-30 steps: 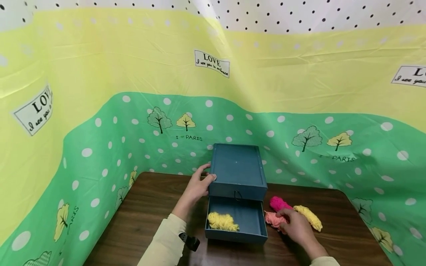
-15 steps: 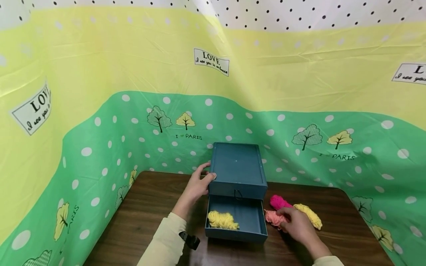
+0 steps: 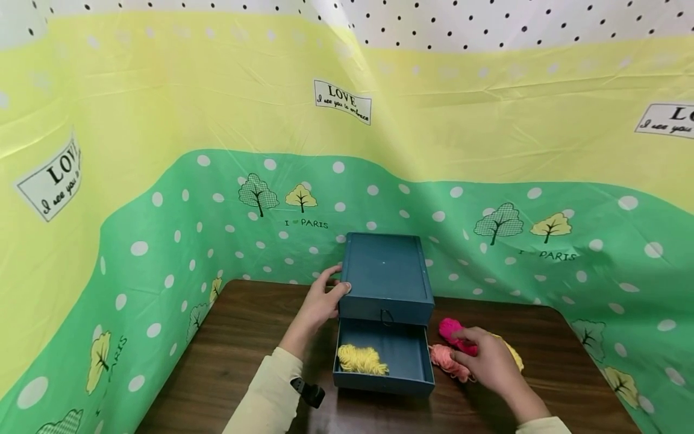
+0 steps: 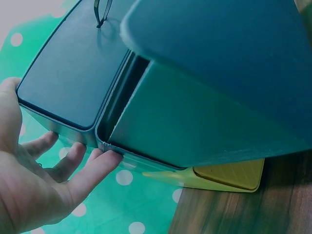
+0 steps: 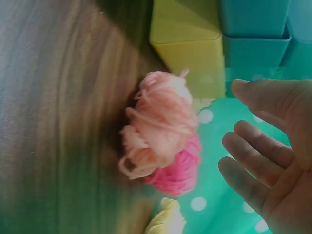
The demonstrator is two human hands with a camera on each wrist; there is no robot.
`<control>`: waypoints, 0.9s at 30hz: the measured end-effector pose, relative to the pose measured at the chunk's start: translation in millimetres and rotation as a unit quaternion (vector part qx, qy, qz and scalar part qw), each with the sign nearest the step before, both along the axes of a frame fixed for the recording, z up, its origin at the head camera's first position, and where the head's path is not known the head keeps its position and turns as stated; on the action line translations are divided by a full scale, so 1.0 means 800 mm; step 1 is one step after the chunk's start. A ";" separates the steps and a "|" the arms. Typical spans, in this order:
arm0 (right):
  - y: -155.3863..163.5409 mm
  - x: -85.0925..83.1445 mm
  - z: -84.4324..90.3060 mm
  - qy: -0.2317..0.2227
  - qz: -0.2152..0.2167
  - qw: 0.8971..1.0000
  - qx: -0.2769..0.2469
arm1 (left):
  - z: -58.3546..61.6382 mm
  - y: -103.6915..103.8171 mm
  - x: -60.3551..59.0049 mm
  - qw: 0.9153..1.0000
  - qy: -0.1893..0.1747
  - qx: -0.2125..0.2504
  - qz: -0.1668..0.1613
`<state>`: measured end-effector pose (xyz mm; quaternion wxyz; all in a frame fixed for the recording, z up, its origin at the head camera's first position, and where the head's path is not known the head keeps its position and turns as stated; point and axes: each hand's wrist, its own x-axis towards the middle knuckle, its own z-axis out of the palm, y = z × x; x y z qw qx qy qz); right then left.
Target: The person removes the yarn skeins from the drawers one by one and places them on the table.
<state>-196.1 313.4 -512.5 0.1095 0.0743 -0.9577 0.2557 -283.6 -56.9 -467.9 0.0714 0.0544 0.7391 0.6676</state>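
Observation:
A blue drawer box point(image 3: 386, 265) stands at the back of the table, its lower drawer point(image 3: 406, 349) pulled out with a yellow yarn bundle point(image 3: 362, 360) inside. My left hand point(image 3: 323, 299) rests on the box's left side; in the left wrist view the thumb lies at one edge and the fingers touch the side wall. Right of the drawer lie a salmon yarn bundle point(image 3: 449, 361), a magenta one point(image 3: 450, 329) and another yellow one point(image 3: 515, 354), partly hidden. My right hand point(image 3: 490, 364) hovers over them, fingers spread and holding nothing point(image 5: 263, 151).
Beneath the blue drawers sits a yellow box-like part point(image 4: 229, 175), seen in both wrist views. A wire loop handle point(image 3: 387, 317) sticks out of the upper drawer's front. A green and yellow patterned curtain point(image 3: 303, 253) hangs around the wooden table point(image 3: 244, 355).
My right hand has come off the salmon yarn and shifted slightly right, its fingers spread wider and covering more of the yellow bundle. My left hand stays on the box.

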 end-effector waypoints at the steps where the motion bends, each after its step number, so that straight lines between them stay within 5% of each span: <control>1: -0.002 0.001 0.004 0.005 0.003 1.000 -0.002 | 0.000 0.000 0.000 1.000 0.000 0.000 0.000; 17: -0.048 0.022 0.067 0.041 0.032 0.999 -0.008 | 0.002 -0.001 0.002 1.000 0.002 -0.007 -0.002; 27: -0.082 0.030 0.080 0.043 0.056 0.997 -0.040 | 0.002 0.000 0.003 1.000 0.001 -0.011 -0.001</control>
